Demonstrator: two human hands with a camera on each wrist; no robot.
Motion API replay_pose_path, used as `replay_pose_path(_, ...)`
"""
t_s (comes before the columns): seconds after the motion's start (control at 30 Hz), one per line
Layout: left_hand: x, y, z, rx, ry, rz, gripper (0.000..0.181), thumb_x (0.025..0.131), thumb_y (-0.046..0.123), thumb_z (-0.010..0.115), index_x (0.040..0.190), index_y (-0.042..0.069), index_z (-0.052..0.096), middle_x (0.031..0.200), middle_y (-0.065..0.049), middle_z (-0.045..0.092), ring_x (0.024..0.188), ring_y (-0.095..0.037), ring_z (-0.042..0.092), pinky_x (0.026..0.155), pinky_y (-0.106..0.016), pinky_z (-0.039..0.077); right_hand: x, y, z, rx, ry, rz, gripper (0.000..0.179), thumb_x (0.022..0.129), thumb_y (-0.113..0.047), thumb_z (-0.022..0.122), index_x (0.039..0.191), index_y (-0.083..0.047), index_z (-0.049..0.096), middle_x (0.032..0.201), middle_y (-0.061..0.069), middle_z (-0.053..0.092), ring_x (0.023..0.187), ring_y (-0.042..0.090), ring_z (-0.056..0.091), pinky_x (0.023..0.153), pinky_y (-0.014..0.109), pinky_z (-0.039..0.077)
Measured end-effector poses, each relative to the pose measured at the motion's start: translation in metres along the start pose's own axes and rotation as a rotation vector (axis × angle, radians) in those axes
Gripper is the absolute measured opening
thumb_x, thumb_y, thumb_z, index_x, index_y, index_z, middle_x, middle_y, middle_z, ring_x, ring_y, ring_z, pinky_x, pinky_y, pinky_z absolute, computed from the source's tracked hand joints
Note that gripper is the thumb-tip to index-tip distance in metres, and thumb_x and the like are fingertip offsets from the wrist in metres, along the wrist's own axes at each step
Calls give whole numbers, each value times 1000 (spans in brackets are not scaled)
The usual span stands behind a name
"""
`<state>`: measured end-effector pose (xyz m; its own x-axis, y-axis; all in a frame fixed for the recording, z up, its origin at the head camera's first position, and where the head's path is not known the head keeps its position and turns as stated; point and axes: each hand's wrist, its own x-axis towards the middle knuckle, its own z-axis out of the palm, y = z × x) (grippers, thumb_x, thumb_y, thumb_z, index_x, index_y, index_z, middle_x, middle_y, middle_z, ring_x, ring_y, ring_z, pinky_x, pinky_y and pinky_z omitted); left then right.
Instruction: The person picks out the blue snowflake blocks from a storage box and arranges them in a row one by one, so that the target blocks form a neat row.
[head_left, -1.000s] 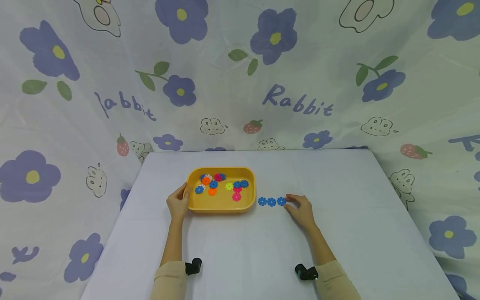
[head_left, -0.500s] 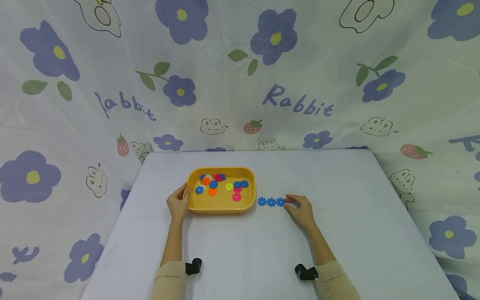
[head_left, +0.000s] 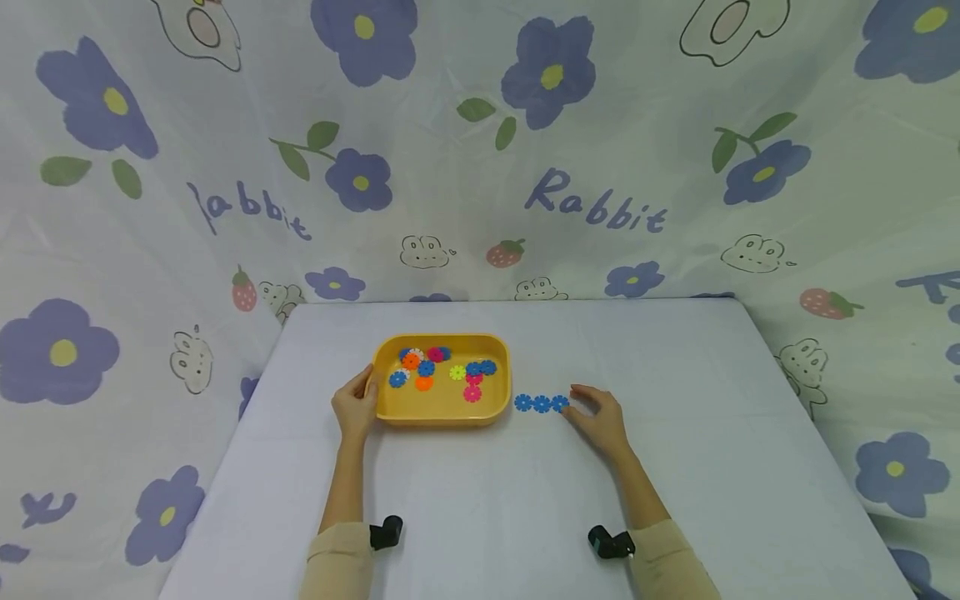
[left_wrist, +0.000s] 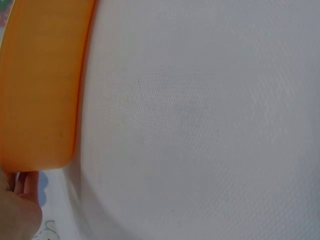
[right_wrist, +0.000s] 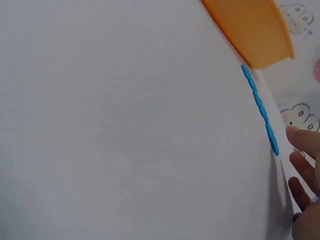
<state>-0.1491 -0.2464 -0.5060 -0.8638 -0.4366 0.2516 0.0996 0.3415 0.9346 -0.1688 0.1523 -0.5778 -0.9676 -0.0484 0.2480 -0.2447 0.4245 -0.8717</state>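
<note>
Three notched blue plastic discs [head_left: 542,404] lie lined up beside the right hand [head_left: 602,421], its fingers parted. The left hand [head_left: 355,406] grips a rectangular yellow plastic tray [head_left: 442,408].

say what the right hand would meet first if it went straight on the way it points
The right hand would likely meet the near end of the blue disc row first, with the yellow tray beyond; any gap is hard to judge.

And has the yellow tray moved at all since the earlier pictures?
No; in the head view, the yellow tray shows no visible shift against the back edge of the table.
</note>
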Motion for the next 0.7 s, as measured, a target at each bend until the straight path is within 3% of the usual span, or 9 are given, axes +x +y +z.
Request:
replay_pose_path(0.1, 0, -1, -1, 1, 3, 7, 29, 83, -14, 56, 112, -17, 59, 112, -32, 59, 107, -43, 57, 79, -12, 48, 6, -19, 0, 76, -15, 36, 40, 78, -7, 75, 115, 3, 63, 110, 19, 66, 107, 35, 55, 96, 47, 43)
replay_pose_path(0.27, 8, -28, 2, -14, 16, -10, 29, 84, -12, 57, 113, -12, 61, 113, -29, 60, 108, -40, 58, 76, -6, 46, 24, -69, 6, 269, -77, -21, 36, 80, 6, 69, 114, 13, 59, 108, 35, 60, 97, 50, 56, 81, 30, 54)
replay_pose_path(0.33, 11, -38, 3, -20, 24, -19, 30, 85, -11, 58, 114, -11, 61, 114, -27, 60, 108, -38, 58, 74, -3, 45, 33, -82, 15, 301, -105, -46, 37, 80, 7, 69, 114, 16, 58, 107, 36, 60, 93, 49, 58, 77, 23, 54)
replay_pose_path(0.43, 10, -38, 4, -22, 35, -23, 30, 85, -11, 58, 114, -11, 62, 115, -26, 61, 108, -37, 59, 74, -2, 44, 46, -101, 31, 326, -167, -34, 38, 81, 6, 67, 116, 17, 56, 108, 35, 59, 93, 45, 59, 78, 21, 54)
replay_pose_path(0.57, 10, -37, 4, -27, 33, -27, 29, 85, -10, 58, 114, -11, 61, 115, -27, 61, 108, -37, 58, 75, -2, 45, 62, -120, 53, 362, -258, -21, 38, 83, 6, 65, 117, 19, 53, 113, 36, 56, 99, 45, 58, 82, 22, 54)
replay_pose_path(0.7, 9, -37, 3, -13, 28, -42, 30, 85, -9, 57, 115, -11, 61, 116, -27, 60, 110, -37, 57, 76, -2, 44, 76, -127, 76, 360, -326, -19, 39, 84, 3, 65, 118, 18, 53, 116, 36, 56, 102, 45, 58, 87, 32, 53)
